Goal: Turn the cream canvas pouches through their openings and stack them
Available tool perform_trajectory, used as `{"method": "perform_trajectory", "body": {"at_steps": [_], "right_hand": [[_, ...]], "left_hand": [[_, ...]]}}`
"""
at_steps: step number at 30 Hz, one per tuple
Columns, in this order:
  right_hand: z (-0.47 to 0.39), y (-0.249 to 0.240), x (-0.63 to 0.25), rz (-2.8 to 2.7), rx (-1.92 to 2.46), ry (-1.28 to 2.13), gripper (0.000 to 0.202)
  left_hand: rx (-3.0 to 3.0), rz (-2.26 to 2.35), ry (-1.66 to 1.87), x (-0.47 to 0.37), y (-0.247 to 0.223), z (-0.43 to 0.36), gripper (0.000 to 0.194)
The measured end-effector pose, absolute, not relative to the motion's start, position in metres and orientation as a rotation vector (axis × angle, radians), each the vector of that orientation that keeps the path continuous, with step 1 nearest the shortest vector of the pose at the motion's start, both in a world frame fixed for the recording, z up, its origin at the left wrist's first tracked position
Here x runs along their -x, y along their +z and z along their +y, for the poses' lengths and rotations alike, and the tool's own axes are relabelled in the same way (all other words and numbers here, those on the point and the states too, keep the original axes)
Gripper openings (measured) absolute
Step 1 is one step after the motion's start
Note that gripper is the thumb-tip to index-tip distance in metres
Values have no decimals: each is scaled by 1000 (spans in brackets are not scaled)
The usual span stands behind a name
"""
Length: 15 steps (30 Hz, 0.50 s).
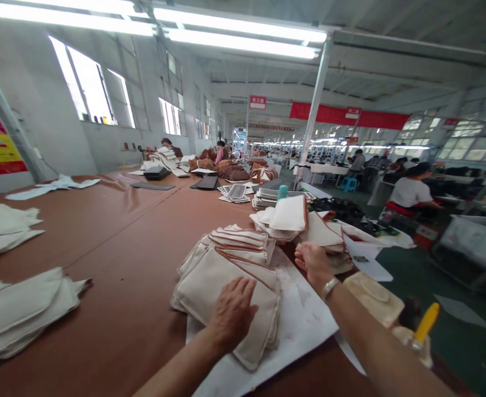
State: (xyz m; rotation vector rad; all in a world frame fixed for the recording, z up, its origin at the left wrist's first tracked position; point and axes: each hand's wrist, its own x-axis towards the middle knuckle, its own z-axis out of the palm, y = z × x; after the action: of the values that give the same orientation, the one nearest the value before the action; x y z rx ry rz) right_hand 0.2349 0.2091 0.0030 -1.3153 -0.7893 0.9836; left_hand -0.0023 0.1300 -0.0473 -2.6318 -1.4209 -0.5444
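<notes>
A fanned stack of cream fabric pieces with brown edging (204,281) lies on white paper (301,320) over the brown-covered table. My left hand (233,311) rests flat on the top piece, fingers spread slightly and holding nothing. To the right, my right hand (312,263), with a metal watch band at the wrist, is beside a second pile of cream pieces (323,231). Its fingers are curled; whether they grip anything is too unclear to tell. Behind both hands, another cream pile (288,214) has a teal cylinder (282,192) behind it.
More cream pieces (28,309) lie at the left of the brown table (114,275). A yellow-handled brush (427,322) stands in a container at the right edge, near a beige block (373,298). A metal pole (313,110) rises beyond. Seated people (412,190) are farther right.
</notes>
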Motion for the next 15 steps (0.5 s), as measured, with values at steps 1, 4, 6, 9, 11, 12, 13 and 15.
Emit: {"method": "perform_trajectory", "body": {"at_steps": [1,4,6,9,11,12,13,15], "right_hand": [[194,-17,-228,-814,1332,1019,22],[144,-71,-203,-899,1331,1118,18],[116,-95,-193,-925,1323,1125,23],[94,-113,-195,-913,1313,1080,32],[92,-115,-206,-891,1301,1029,37],[94,-114,-212,-884,1290,1003,39],[97,-112,-218,-882,1275,977,41],[101,-105,-226,-891,1235,937,42]], "left_hand": [[2653,-1405,-512,-7,-53,145,54],[2708,-1333,-417,-30,-61,180,41],[2723,-1280,-365,-41,-61,193,26],[2723,-1179,-338,-45,-56,197,10],[2715,-1118,-335,-41,-52,192,11],[2707,-1097,-335,-38,-50,187,14],[2697,-1083,-337,-33,-48,181,16],[2670,-1075,-351,-22,-44,168,18]]}}
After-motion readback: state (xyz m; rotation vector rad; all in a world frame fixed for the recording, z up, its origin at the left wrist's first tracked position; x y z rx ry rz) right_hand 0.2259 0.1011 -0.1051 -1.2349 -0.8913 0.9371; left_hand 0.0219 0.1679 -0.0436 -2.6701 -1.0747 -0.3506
